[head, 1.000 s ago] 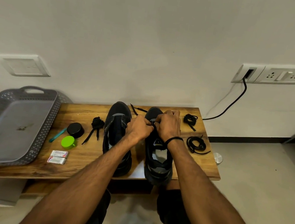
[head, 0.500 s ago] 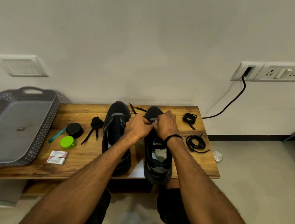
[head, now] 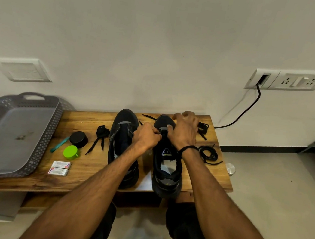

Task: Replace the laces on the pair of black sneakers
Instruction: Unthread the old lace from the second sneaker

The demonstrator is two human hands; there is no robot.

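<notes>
Both forearms reach forward over the near edge of the wooden bench (head: 89, 160), where the two black sneakers stand side by side, toes to the wall. The left hand (head: 146, 136) is balled tight, knuckles up, in the gap beside the right sneaker (head: 167, 165) at its forefoot, and seems to pinch the thin black lace (head: 148, 116) that trails from there toward the wall. The right hand (head: 184, 130), a black band at its wrist, arches over that shoe's toe with fingers half curled and lifted and the thumb on the grey strip; whether it grips anything is unclear. The left sneaker (head: 123, 135) stands untouched beside the left wrist. Spare lace bundles (head: 102, 132) and coils (head: 208, 154) lie either side.
</notes>
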